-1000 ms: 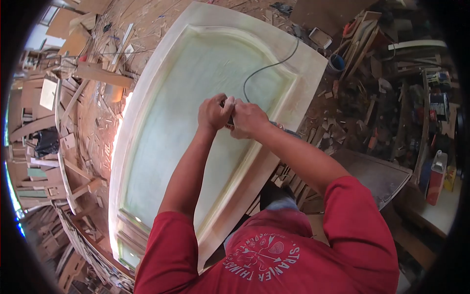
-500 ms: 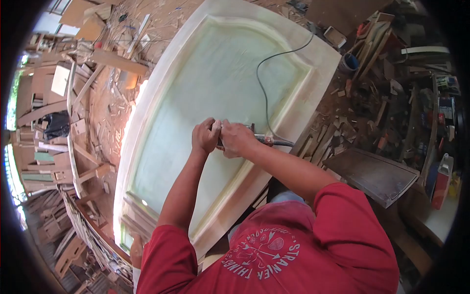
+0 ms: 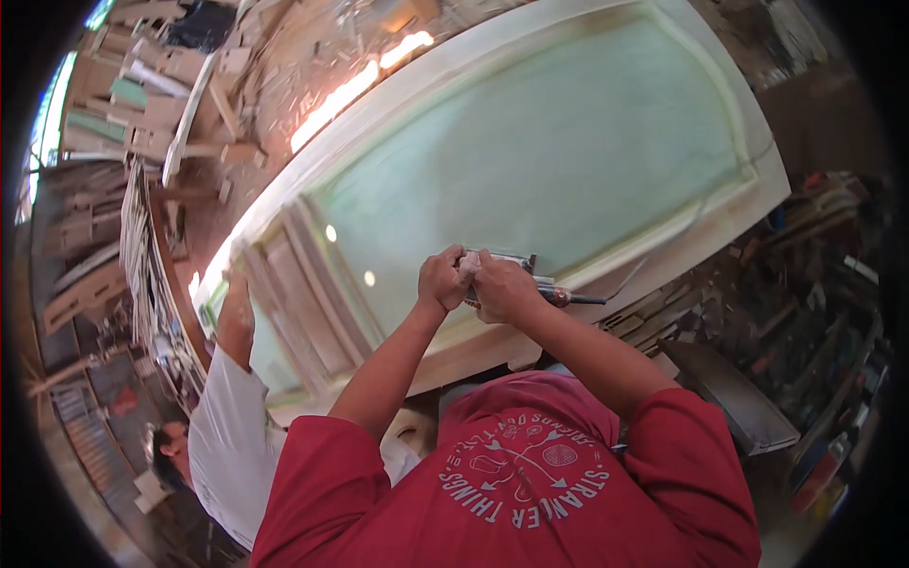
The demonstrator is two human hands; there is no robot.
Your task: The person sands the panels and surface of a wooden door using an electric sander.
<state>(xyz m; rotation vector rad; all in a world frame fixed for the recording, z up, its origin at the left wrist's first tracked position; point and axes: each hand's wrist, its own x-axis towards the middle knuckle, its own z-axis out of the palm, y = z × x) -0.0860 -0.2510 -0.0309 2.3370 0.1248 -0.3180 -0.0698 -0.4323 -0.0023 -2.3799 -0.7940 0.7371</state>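
A corded power tool (image 3: pixel 544 284) with a silvery body is held over the near side of a large framed panel, its exact kind partly hidden by my fingers. My right hand (image 3: pixel 508 289) wraps round it. Close beside it, my left hand (image 3: pixel 443 278) is closed against the tool's left end, the fingers touching those of the right. Under both hands lies the pale green inset (image 3: pixel 578 142) of the panel, bordered by a raised pale wooden frame (image 3: pixel 677 227). The tool's cord (image 3: pixel 630 275) trails off to the right across the frame.
At left, a co-worker in a white shirt (image 3: pixel 227 445) has a hand (image 3: pixel 237 293) on the panel's far left end. Stacked boards (image 3: pixel 156 256) and wood scraps fill the left. A dark flat board (image 3: pixel 734 398) and cluttered tools lie at right.
My view has swung left, so the panel appears turned and more of its left end and the co-worker show. Both hands still hold the tool, now nearer the frame's close edge.
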